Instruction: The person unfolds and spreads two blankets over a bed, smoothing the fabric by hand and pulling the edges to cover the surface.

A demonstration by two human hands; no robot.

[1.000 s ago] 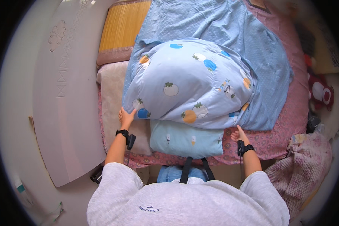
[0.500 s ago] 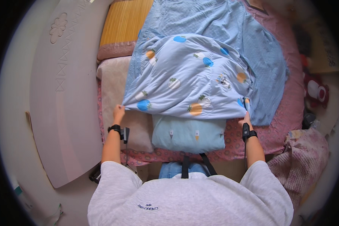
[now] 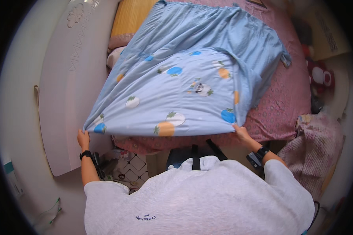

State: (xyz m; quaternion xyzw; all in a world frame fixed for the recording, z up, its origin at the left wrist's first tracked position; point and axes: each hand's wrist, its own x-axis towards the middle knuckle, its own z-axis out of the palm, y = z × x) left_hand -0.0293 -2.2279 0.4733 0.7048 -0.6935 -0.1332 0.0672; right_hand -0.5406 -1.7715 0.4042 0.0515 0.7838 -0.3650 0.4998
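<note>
A light blue quilt (image 3: 157,94) with a print of white, blue and orange round fruit spreads over the bed, pulled taut toward me. My left hand (image 3: 83,139) grips its near left corner, out past the bed's side close to the headboard. At the near right corner, my right hand (image 3: 241,132) pinches the quilt's edge with bent fingers. Between my hands the near edge runs almost straight, and it hides the pillow area beneath. The quilt's plainer blue side (image 3: 208,23) lies folded and wrinkled toward the far side.
The pale headboard (image 3: 60,98) stands at the left, beside a bamboo-mat pillow (image 3: 131,17). Pink patterned bedding (image 3: 278,90) shows at the right. A pinkish textured cloth (image 3: 310,152) hangs at the right, with a red plush toy (image 3: 321,76) beyond it.
Both hands have moved left and closer to me, stretching the quilt. It now covers the light blue pillow and most of the pale pillow that showed before.
</note>
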